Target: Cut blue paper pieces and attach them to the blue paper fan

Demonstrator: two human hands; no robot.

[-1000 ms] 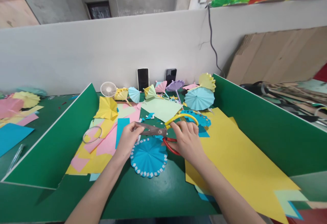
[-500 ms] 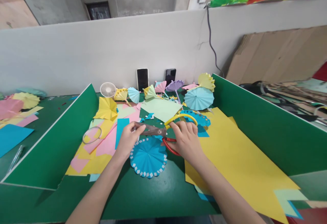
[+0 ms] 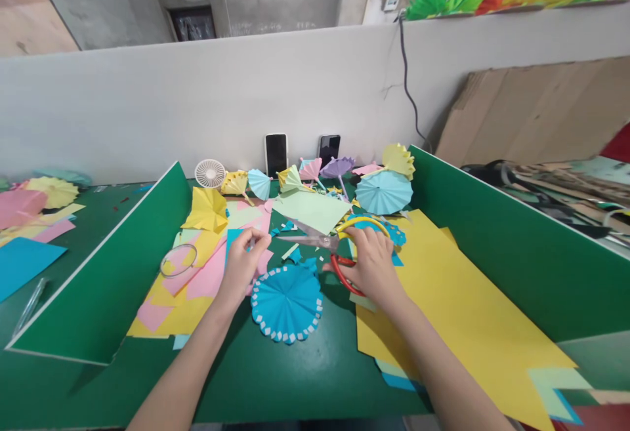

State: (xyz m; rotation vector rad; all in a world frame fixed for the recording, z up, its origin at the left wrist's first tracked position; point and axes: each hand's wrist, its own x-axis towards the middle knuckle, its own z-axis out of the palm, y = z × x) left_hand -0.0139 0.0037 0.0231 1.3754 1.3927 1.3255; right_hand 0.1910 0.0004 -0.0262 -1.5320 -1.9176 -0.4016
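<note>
My right hand (image 3: 374, 262) is wrapped round a pair of scissors (image 3: 325, 241) with one yellow and one red handle loop. Their blades are parted and point left towards my left hand (image 3: 245, 255). The fingers of that hand are pinched together near the blade tips; whatever they hold, if anything, is too small to make out. Below and between both hands lies a round pleated blue paper disc (image 3: 287, 306) with small white diamond marks along its edge. Small blue paper scraps (image 3: 295, 255) lie just above the disc.
Yellow sheets (image 3: 453, 313) cover the right side, pink and yellow offcuts (image 3: 197, 280) the left. Paper umbrellas (image 3: 384, 191), a small fan (image 3: 210, 173) and two phones (image 3: 276, 154) stand at the back. Green dividers (image 3: 103, 280) flank the workspace.
The scissors have shifted right with my right hand, and their blades have parted. My left fingers, earlier on the blade end, have come off it.
</note>
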